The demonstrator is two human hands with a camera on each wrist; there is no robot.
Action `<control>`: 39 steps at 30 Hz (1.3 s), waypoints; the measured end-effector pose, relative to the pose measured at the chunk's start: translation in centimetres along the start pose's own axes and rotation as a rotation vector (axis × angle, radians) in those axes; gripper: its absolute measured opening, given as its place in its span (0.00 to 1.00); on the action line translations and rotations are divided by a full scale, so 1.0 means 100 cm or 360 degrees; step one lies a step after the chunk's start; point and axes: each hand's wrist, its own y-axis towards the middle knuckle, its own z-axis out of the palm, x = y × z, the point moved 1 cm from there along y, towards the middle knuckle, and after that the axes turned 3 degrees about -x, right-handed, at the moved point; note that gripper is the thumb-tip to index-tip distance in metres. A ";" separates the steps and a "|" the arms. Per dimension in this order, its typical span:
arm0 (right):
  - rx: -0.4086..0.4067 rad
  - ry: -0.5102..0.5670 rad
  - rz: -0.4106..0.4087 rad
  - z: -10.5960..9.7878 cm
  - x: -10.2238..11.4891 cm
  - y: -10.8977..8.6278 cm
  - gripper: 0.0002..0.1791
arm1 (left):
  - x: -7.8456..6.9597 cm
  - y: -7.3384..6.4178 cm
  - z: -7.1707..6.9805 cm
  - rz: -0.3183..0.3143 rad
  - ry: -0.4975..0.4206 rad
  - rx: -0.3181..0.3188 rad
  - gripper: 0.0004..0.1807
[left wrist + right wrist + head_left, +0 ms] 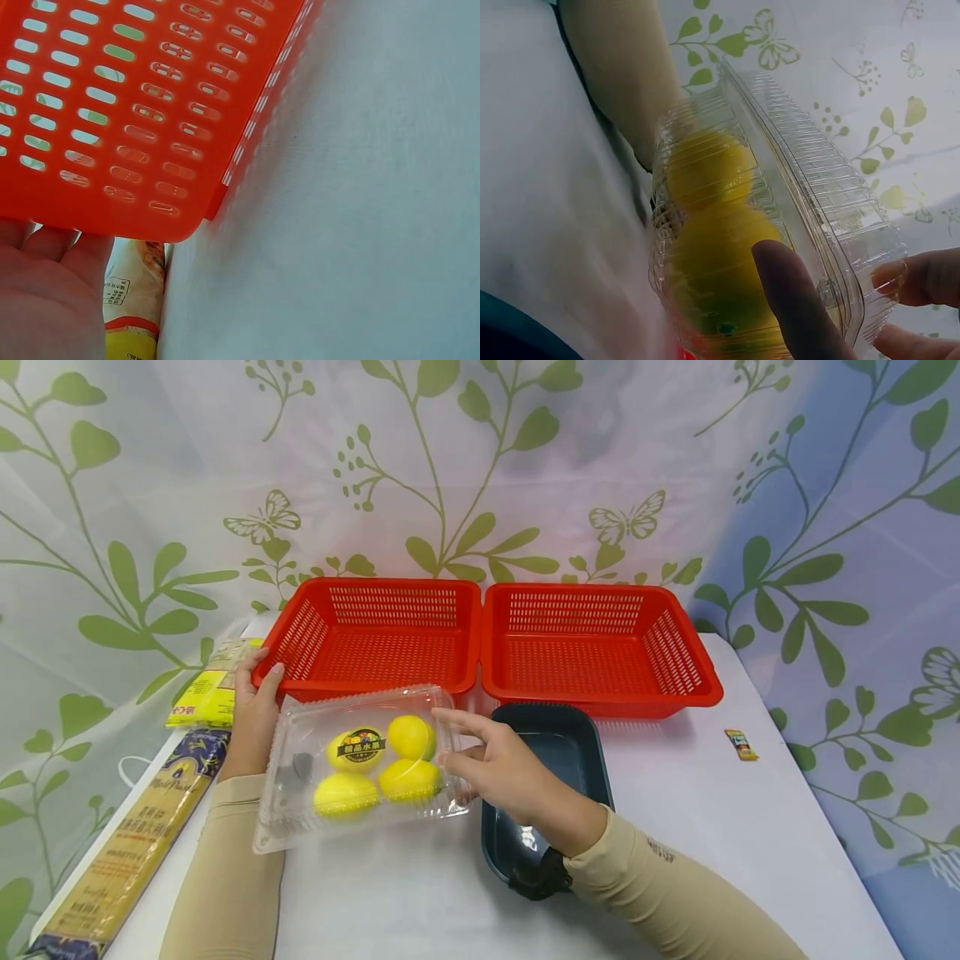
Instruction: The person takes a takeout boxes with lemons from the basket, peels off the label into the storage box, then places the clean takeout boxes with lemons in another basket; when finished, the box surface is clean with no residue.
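At the lower left of the head view, a long pasta packet (138,831) lies slantwise on the white table (697,852). Just above it, at the left edge of the table, is a yellow-and-clear bag (210,689). To its right, the left hand (253,710) grips the near left corner of the left red basket (393,652), its thumb on the rim.

Left of the frame's centre, a clear plastic container (288,802) hangs tilted before that basket, its far edge overlapping the near rim in view. Four yellow fruits (411,779) show inside, and a dark round label (361,746) is on the lid. The right hand (510,768) pinches the container's right end between thumb and fingers.

Beneath that hand, at the centre, sits a dark rectangular pan (566,747). The right red basket (570,652) stands behind it, beside the left one. At the right lies a small snack packet (742,745).
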 end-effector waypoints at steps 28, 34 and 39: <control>0.0030 -0.0075 -0.0011 0.004 -0.024 -0.003 0.36 | 0.013 0.011 -0.007 0.0026 0.0054 0.0031 0.39; 0.0039 -0.0191 0.0072 0.005 -0.025 -0.004 0.40 | 0.018 0.015 -0.011 0.0027 0.0050 0.0039 0.39; 0.0096 -0.0402 0.0106 0.007 -0.026 -0.005 0.46 | 0.022 0.017 -0.012 0.0057 0.0027 0.0040 0.34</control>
